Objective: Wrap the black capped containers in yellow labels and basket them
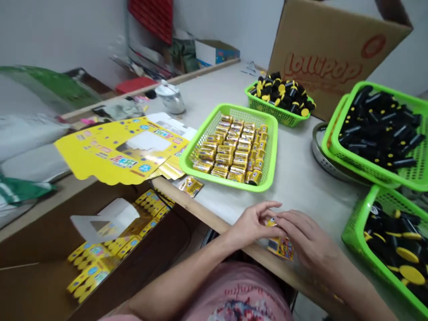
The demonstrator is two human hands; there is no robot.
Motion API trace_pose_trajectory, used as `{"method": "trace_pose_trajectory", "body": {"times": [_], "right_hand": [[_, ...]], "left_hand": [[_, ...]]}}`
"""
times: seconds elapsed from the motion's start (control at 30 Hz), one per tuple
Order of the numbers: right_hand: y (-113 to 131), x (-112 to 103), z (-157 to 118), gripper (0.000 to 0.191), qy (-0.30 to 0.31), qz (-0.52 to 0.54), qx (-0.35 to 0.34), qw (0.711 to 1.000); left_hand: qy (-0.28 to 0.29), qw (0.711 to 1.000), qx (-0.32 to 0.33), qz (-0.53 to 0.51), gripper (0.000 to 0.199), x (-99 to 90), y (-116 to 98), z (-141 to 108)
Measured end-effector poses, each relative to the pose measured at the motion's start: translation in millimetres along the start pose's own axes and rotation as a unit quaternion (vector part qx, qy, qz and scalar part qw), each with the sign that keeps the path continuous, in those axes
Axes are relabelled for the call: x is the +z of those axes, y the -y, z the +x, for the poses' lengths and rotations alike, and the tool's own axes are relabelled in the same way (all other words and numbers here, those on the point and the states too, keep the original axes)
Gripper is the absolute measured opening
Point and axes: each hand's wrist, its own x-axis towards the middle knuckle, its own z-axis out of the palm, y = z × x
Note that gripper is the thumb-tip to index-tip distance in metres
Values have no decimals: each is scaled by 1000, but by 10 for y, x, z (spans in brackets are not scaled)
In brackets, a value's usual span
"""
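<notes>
our left hand [256, 226] holds a small yellow packet [271, 221] between thumb and fingers, near the front edge of the tabletop [296, 178]; our right hand [312, 238] meets it, but we cannot tell whether that grip is closed. we judge the packet light, slick and easily creased, so we would pinch its sides gently.

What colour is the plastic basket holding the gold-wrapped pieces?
Bright lime green; the plastic basket shows in the head view.
</notes>
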Motion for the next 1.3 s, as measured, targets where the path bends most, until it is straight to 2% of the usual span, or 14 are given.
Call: {"method": "trace_pose_trajectory", "body": {"times": [0.1, 0.23, 0.33, 0.37, 0.47, 0.6, 0.77, 0.9, 1.1, 1.3], "right_hand": [[-57, -108, 371, 46, -40, 20, -3, 999], [-269, -90, 1201, 29, -131, 75, 46, 987], [-510, 158, 1923, 21, -127, 133, 117, 976], [-581, 265, 2131, 20, -107, 136, 144, 974], [-715, 552, 2544, 18, -70, 113, 189, 973], [-740, 688, 2613, 18, -36, 103, 178, 978], [-712, 600, 2462, 21, -64, 80, 104, 989], [-686, 615, 2408, 16, -49, 57, 53, 996], [-643, 680, 2415, 9, -35, 8, 52, 998], [-596, 641, 2417, 10, -30, -5, 68, 997]], "left_hand": [[1, 1000, 14, -21, 75, -200, -113, -112], [-21, 999, 25, -17, 53, -425, -151, -186], [3, 1000, -7, 4, 46, -486, -108, -160], [10, 1000, -15, 9, 46, -491, -90, -146], [12, 1000, -21, 12, 48, -488, -55, -111], [17, 1000, -24, 6, 51, -489, -52, -103], [18, 999, -34, 11, 52, -489, -70, -112], [13, 999, -43, 11, 52, -479, -98, -121], [6, 999, -37, 17, 48, -485, -93, -116], [11, 999, -41, 31, 55, -502, -64, -111]]}}
